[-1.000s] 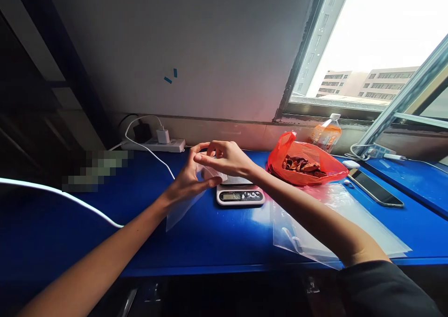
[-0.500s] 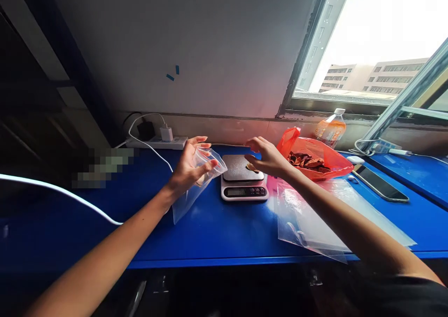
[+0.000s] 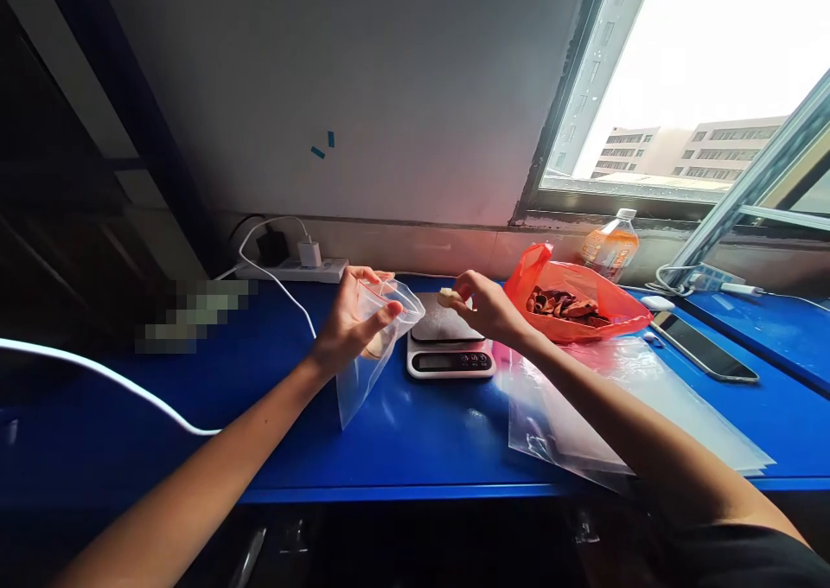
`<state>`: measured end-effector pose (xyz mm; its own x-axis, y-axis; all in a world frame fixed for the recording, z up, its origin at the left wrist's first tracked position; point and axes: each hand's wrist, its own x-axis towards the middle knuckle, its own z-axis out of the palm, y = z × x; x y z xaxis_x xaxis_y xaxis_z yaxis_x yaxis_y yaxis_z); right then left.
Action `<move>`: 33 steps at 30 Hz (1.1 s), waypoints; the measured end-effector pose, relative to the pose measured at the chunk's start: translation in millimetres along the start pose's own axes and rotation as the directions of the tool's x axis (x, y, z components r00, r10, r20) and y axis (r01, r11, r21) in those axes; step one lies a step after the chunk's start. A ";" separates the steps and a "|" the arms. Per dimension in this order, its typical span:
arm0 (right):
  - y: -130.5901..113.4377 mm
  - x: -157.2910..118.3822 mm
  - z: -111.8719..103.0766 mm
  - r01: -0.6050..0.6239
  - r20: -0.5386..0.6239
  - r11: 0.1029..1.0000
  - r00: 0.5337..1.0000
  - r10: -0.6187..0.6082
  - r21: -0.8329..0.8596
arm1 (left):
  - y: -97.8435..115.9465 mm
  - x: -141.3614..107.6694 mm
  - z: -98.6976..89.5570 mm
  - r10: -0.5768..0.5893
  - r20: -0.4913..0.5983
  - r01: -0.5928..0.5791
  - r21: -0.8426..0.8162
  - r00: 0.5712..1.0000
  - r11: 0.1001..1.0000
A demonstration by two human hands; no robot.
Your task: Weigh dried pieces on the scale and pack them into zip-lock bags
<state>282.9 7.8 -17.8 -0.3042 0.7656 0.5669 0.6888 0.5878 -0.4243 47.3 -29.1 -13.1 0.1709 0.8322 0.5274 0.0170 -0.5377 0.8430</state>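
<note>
My left hand (image 3: 354, 324) holds a clear plastic bag (image 3: 363, 386) by its top, with the mouth spread toward the right; a pale piece shows inside it. Between the thumb and fingers of my right hand (image 3: 483, 305) is a small pale dried piece (image 3: 447, 296), held just above a kitchen scale (image 3: 450, 363). The scale's metal plate is partly hidden by the hand. Right of the scale, an open red plastic bag (image 3: 619, 307) contains several dark reddish-brown dried pieces (image 3: 567, 304).
Flat clear bags (image 3: 584, 415) lie under my right forearm on the blue table (image 3: 421, 458). Farther right are a phone (image 3: 706, 346) and a white case (image 3: 658, 303). An orange drink bottle (image 3: 610, 246) stands by the window. A power strip (image 3: 285, 270) and white cables are at the back left.
My right hand has closed on the pale piece, which lay on the scale plate before, and raised it. The clear bag in my left hand has shifted slightly right, its mouth wider.
</note>
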 end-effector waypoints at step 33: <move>-77.6 -16.9 -18.1 -0.293 0.141 0.727 0.954 0.264 0.621 | 21.5 10.9 -21.2 -0.220 -0.008 0.218 -0.100 0.976 0.971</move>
<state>246.4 -55.5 18.3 -0.2012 0.9225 0.3295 0.1810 0.3656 -0.9130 28.6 -28.7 13.0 0.1550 0.9311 0.3301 -0.0452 -0.3271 0.9439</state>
